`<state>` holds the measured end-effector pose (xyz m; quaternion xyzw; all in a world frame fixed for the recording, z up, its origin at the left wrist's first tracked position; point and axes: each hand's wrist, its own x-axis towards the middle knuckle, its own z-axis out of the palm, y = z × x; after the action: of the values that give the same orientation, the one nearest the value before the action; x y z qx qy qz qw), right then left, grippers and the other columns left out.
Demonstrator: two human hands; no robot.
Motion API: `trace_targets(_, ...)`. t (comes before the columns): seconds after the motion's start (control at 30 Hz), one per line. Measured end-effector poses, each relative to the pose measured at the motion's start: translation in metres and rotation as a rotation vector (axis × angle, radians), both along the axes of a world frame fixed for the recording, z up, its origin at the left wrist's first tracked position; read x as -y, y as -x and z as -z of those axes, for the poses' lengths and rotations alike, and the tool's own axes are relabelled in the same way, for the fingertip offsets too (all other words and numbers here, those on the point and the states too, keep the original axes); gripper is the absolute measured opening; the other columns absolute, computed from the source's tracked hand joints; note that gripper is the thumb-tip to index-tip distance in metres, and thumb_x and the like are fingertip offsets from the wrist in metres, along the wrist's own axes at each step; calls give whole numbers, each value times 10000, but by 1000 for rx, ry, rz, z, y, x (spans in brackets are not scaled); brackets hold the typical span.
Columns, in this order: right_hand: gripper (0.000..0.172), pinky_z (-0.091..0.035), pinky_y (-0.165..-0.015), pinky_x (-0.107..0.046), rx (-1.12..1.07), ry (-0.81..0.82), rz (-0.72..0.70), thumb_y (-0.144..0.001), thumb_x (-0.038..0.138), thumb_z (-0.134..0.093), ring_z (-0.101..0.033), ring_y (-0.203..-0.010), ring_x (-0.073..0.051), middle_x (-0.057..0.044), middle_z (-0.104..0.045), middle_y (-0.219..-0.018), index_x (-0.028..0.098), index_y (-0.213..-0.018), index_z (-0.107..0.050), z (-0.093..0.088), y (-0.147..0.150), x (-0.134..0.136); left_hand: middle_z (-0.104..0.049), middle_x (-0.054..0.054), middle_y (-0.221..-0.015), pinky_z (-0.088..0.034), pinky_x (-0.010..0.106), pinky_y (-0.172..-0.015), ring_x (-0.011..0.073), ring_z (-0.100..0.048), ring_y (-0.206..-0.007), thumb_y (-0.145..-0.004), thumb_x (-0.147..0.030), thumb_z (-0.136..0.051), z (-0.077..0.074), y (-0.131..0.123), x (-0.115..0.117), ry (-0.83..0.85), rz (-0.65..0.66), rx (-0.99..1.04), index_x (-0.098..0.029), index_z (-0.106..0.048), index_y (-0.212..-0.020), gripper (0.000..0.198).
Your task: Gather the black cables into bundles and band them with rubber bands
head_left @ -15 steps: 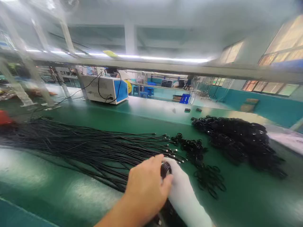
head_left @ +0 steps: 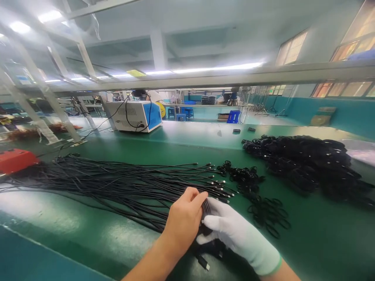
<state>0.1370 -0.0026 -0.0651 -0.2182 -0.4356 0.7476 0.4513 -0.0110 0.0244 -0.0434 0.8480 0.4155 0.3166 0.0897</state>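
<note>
Head view: and here we are above the green table (head_left: 328, 242), with both hands together close to its near edge. The left hand (head_left: 184, 218), bare, is closed with its fingertips pinching the top of a black coil (head_left: 206, 208). The right hand (head_left: 234, 230), in a white glove, curls around the same coil from the other side, thumb and fingers gripping it. So the coil sits right between the two hands, its lower part hidden by them. Just beneath, a black plug (head_left: 202, 262) with a pale metal tip pokes out over the table.

Look left! Long black cables (head_left: 123, 183) stretch from the table's left end to the middle, their plug ends fanned out just beyond the hands. Just right of those tips, black loops (head_left: 247, 177) trail in a loose string toward the near edge, and a big dark heap (head_left: 304, 160) fills the right end. Over at the far edge stands a white-and-blue box (head_left: 130, 115), and a red object (head_left: 17, 160) lies at the left end, cut off by the frame.
</note>
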Motion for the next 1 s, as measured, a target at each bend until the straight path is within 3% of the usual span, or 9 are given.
trace_targets(0.2,418,-519,-654,-304,140,-31,127,-650,116,-701,-568,-861,-204,-37,-560,-889,157,-1039,-552,-1,8,2,-579,27,-741,-488,244,-603,140,-571,-644,-805,-29,-403,8,0,4,-159,-29,13,-182,-683,-984,366)
trace_targets(0.37,541,-540,-709,-395,51,6,127,-680,207,-706,-549,-988,-270,-87,-557,-1060,173,-1179,-499,6,12,3,-610,10,-789,-487,176,-630,100,-606,-703,-773,12,-431,16,1,-2,17,-39,349,-197,-699,-931,374)
trace_targets(0.6,507,-523,-786,-456,54,-8,213,-762,182,-670,-547,-1010,-260,-94,-553,-1113,198,-1229,-473,13,17,-3,-594,-1,-771,-473,201,-668,103,-595,-716,-737,30,-415,15,-6,-15,177,-49,406,-206,-713,-847,396)
trace_targets(0.67,436,-521,-771,-393,-22,20,161,-799,182,-633,-555,-988,-232,-89,-561,-1090,189,-1212,-493,14,15,-3,-591,-1,-778,-466,217,-668,113,-585,-714,-711,19,-442,10,-5,-21,237,-57,370,-206,-712,-834,373)
trace_targets(0.77,300,-504,-734,-299,-222,129,8,-877,228,-526,-580,-906,-182,-87,-580,-1032,146,-1165,-539,15,5,-4,-593,-15,-759,-460,229,-630,122,-561,-664,-687,-65,-560,-5,5,-26,444,17,357,-212,-683,-963,335)
trace_targets(0.9,377,-499,-715,-279,-389,245,-123,-917,321,-433,-594,-866,-165,-122,-570,-1117,120,-1228,-505,17,-5,-7,-639,11,-796,-469,240,-683,144,-583,-734,-786,-238,-565,-26,25,-30,637,83,471,-184,-667,-978,224)
trace_targets(1.0,417,-512,-679,-286,-370,235,-147,-895,376,-451,-606,-836,-164,-130,-570,-1123,117,-1216,-512,15,-2,-6,-670,39,-943,-471,261,-799,175,-602,-889,-791,-255,-568,-26,29,-31,661,160,481,-189,-670,-991,234)
